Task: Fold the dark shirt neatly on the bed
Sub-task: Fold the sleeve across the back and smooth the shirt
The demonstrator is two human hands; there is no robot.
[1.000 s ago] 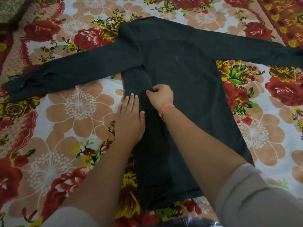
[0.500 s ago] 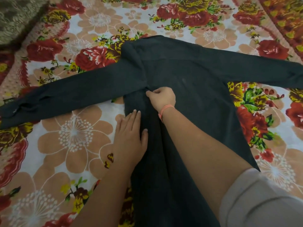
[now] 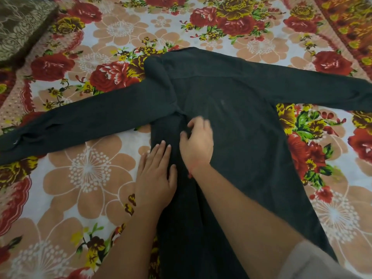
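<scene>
Reaching in from the near edge, two bare forearms cross the lower part of the view, the right one coming out of a pale grey cuff (image 3: 314, 264) at the bottom corner. The left grip (image 3: 156, 178) lies flat and open, fingers straight and together. Its palm presses the left edge of the dark shirt (image 3: 241, 137), and its outer fingers reach just over onto the floral sheet of the bed (image 3: 90, 168). Just beyond and beside it, the right grip (image 3: 198, 146), with a thin orange band (image 3: 190, 174) at the wrist, sits on the cloth with fingers curled downward. It is motion-blurred, so I cannot tell whether it pinches the fabric or only touches it.

The shirt is spread flat across the middle of the bed, its hem running out of view toward the person. Its left side is turned inward as a long narrow strip under both hands. One shirt sleeve (image 3: 90, 121) stretches out to the left and the other (image 3: 302, 87) to the right, with the collar at the far end. A brown patterned cushion (image 3: 22, 27) sits in the far left corner.
</scene>
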